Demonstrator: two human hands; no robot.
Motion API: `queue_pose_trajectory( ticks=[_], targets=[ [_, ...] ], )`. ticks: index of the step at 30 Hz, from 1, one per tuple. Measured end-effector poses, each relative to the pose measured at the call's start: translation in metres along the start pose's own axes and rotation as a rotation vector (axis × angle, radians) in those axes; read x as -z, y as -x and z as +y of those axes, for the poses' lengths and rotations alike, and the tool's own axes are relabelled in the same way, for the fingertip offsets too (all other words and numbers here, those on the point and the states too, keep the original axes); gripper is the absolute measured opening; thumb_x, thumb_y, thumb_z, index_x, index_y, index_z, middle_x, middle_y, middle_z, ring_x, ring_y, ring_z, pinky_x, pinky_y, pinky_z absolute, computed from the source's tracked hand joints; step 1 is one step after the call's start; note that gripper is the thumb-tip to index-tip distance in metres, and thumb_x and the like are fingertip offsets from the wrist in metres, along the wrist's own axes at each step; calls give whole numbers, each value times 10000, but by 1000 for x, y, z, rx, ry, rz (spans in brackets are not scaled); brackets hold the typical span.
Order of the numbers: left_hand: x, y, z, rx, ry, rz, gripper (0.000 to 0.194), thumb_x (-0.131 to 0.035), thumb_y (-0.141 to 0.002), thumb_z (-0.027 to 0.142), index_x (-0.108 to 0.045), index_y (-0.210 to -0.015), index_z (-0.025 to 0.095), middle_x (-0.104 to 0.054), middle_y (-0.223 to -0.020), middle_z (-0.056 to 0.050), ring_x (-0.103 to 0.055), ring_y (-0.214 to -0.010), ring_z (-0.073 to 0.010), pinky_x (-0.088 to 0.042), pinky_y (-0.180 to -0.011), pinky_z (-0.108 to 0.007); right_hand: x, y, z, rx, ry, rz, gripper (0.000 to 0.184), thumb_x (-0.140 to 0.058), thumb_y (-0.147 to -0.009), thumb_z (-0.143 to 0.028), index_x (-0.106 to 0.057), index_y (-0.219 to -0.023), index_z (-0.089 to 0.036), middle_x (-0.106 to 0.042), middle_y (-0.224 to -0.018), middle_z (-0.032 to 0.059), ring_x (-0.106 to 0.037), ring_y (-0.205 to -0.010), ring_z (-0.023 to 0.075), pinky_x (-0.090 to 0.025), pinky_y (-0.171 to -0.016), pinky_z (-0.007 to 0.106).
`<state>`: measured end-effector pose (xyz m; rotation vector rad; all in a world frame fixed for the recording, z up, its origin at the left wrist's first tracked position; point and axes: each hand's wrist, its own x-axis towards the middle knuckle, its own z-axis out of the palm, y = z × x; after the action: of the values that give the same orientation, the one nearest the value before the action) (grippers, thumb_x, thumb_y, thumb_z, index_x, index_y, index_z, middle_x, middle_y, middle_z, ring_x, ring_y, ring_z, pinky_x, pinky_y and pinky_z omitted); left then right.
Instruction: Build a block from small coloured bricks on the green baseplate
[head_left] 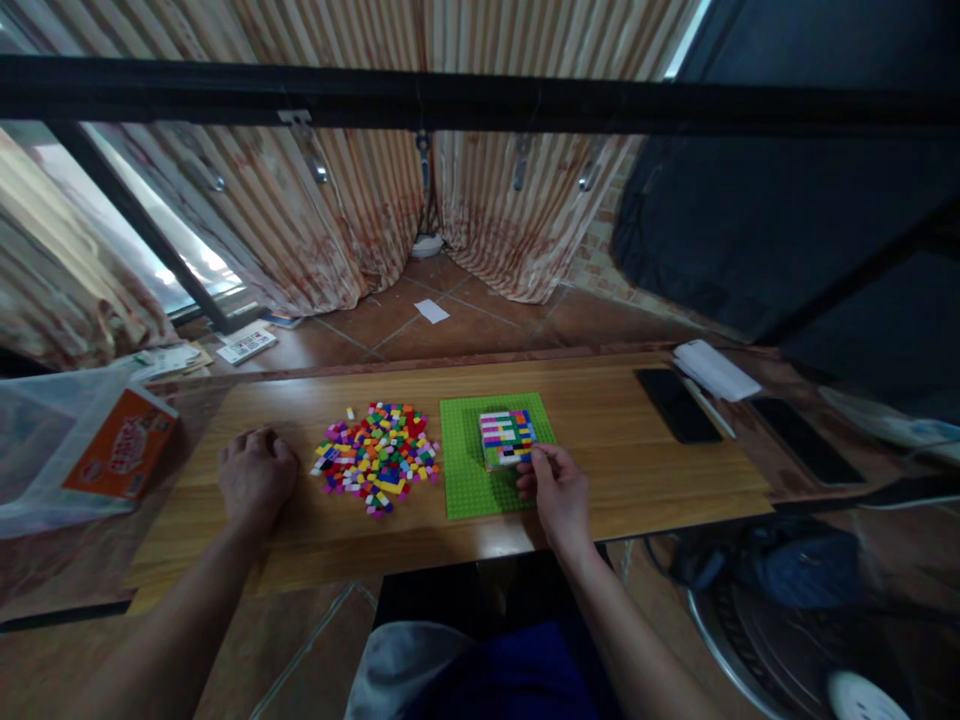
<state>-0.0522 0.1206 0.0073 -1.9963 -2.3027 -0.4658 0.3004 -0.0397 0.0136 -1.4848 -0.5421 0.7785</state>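
striped curtains hang behind a thick black bar, with brown floor tiles under them and a wooden board running across the front as the work surface. starting with the grip: the right hand has thumb and index fingertips close together, right at the near right corner of a small block build. can't tell if a brick is pinched between them, way too small to see. other fingers are curled in underneath. the build itself is a multicolored rectangle, pink and white stripes on the left part of its top, sitting on a green baseplate, a bit right of the plate's middle.

just left of the plate there's a loose pile of bricks, all sorts of colors. past that, the left hand rests on the board, palm down, fingers loosely bent. can't tell if anything's under it.

further out on the right: a black phone on the board, a thin white stick beside it, then a white object. far left, an orange box by a translucent plastic bag.
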Motion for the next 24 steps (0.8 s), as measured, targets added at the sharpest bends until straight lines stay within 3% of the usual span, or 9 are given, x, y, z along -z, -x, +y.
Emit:
queue_pose_trajectory(
  ticks=[5, 16, 24],
  targets=[
    [-2, 1, -1, 15, -2, 17, 466, -327, -901, 330, -633, -1173, 107, -611, -1248, -184, -519, -1208, -309, -388, -1074, -434, 1, 0, 0, -3, -36, -15, 478, -716, -721, -571, -575, -986, -199, -678, -658, -25, -595, -467, 116, -493, -428, 228],
    [-2, 0, -1, 5, -3, 14, 446, -345, -897, 325, -633, -1158, 109, -616, -1238, -180, -520, -1202, -312, -379, -1071, -435, 1, -3, 4, -33, 57, 47, 584, -717, -714, -612, -562, -1076, -181, -629, -589, -58, -522, -385, 99, -398, -342, 191],
    [1, 3, 1, 4, -16, 12, 444, -351, -900, 307, -632, -1164, 86, -620, -1239, -186, -525, -1176, -313, -388, -1053, -438, 2, -5, 4, -42, 67, 3, 648, -721, -699, -611, -563, -1136, -160, -636, -583, -54, -527, -387, 110, -422, -350, 214]
  ],
)
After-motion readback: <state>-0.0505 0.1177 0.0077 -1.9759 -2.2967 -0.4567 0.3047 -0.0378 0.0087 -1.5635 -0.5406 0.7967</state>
